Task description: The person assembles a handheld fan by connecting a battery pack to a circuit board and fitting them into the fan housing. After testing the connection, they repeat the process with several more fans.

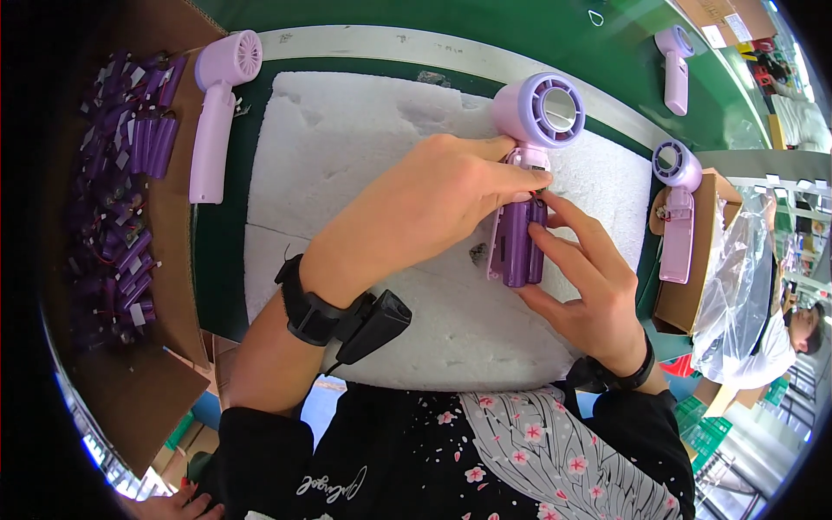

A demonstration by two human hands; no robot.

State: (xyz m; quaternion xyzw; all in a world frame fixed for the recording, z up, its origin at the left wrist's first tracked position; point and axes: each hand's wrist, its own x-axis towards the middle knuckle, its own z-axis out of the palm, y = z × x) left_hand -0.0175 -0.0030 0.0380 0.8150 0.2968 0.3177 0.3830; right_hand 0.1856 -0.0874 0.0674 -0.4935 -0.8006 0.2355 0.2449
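Observation:
A lilac handheld fan (pixel 538 111) lies with its handle open on a white foam pad (pixel 338 130). Two purple cylindrical cells, joined as a battery pack (pixel 523 247), sit in or against the open handle. My left hand (pixel 455 186) is closed round the fan's neck, its thumb at the top of the handle by a small red wire. From the right, my right hand (pixel 598 290) grips the battery pack, fingertips along its side and lower end. Whatever small part lies under the left thumb is mostly hidden.
At left, a cardboard box (pixel 186 260) holds many purple battery packs. More lilac fans lie at the left (pixel 212 139), the right (pixel 679 217) and the far right (pixel 676 78). A plastic-lined carton (pixel 706 303) stands at right. Another person (pixel 771 355) is beyond; someone's hand (pixel 186 504) shows lower left.

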